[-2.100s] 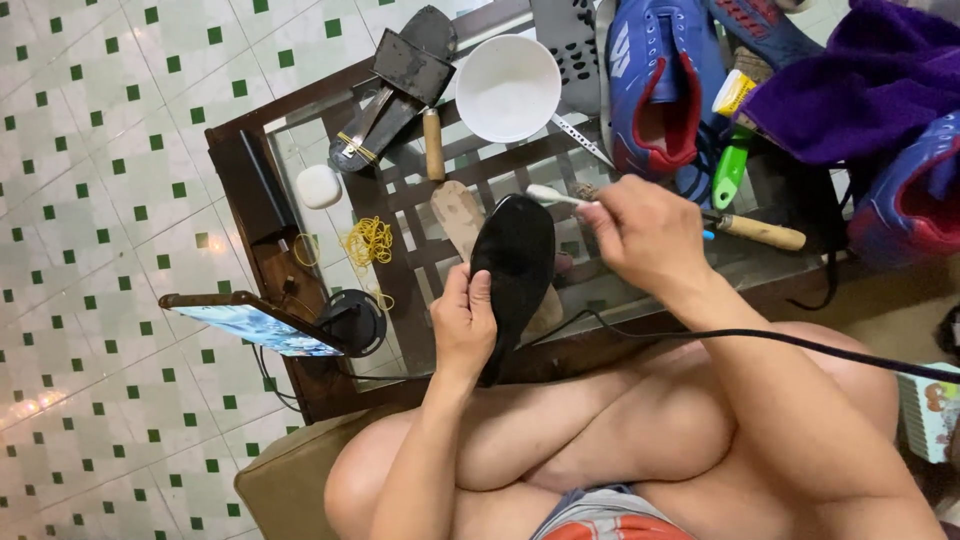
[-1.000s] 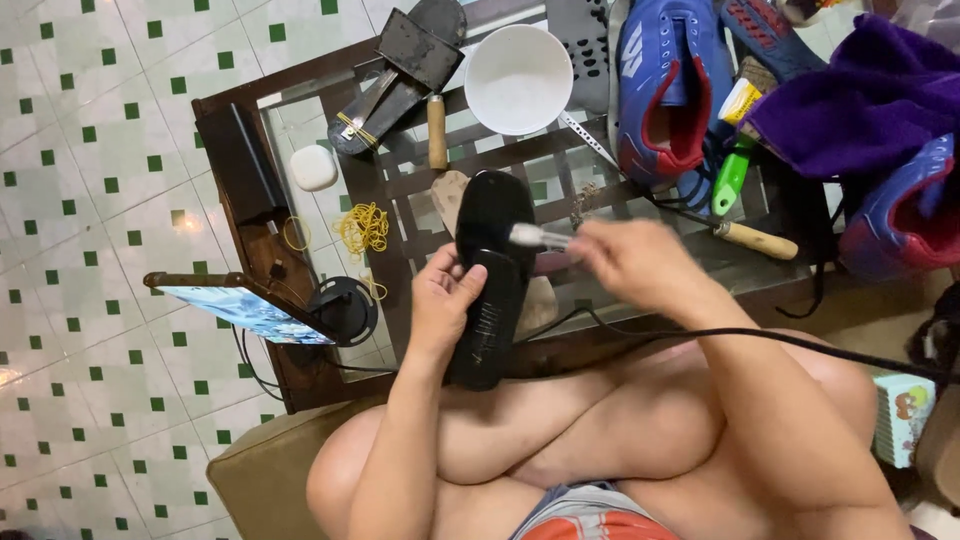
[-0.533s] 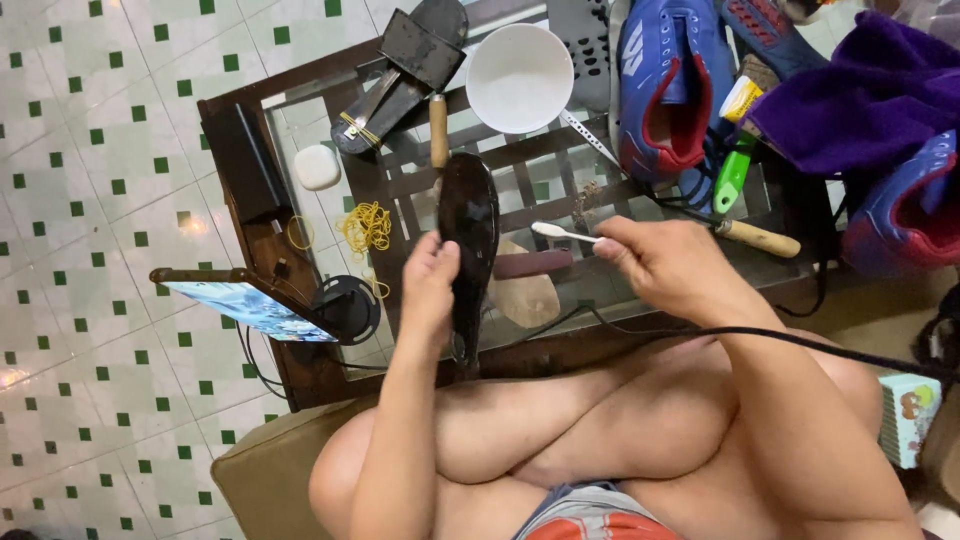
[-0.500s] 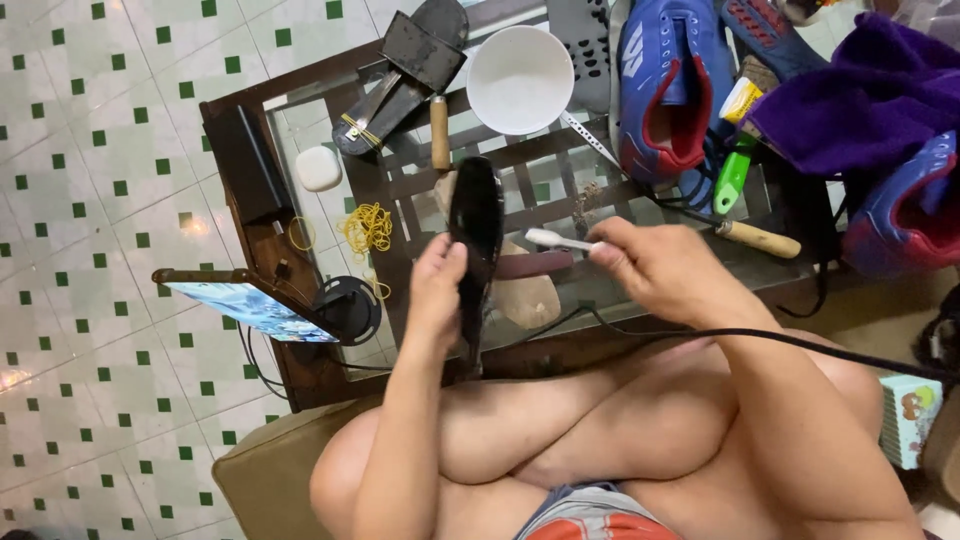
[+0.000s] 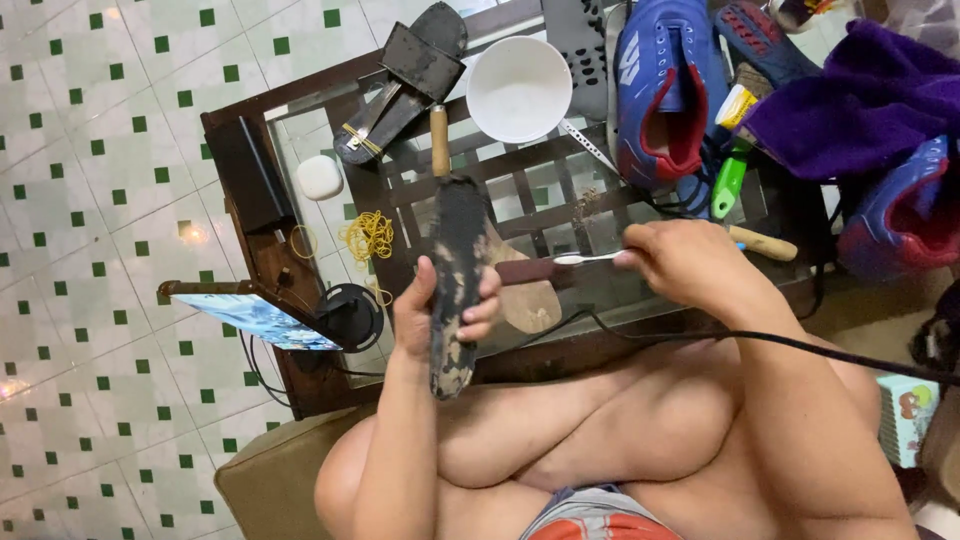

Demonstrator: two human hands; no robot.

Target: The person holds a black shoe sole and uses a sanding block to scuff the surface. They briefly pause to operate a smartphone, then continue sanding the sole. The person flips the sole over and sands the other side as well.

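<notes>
Nearest the camera, the left hand [image 5: 432, 318] is wrapped around a long black shoe insole with pale worn patches [image 5: 457, 280], thumb on one face and fingers curled over the edge, holding it upright on its side above the near edge of the dark wooden glass-topped table [image 5: 300, 290]. At three o'clock from it, the right hand [image 5: 685, 265] pinches a white toothbrush [image 5: 585, 258] by its handle, the head pointing toward the insole yet just short of it. This looks like a scrubbing step caught between strokes; the next move likely calls for bringing the bristles onto the blotched face while the left hand braces it. Beyond, at twelve o'clock, lies a wooden-handled brush [image 5: 439, 140], then a white round bowl [image 5: 519, 88]; at one o'clock sits a blue and red sports shoe [image 5: 660, 90].
</notes>
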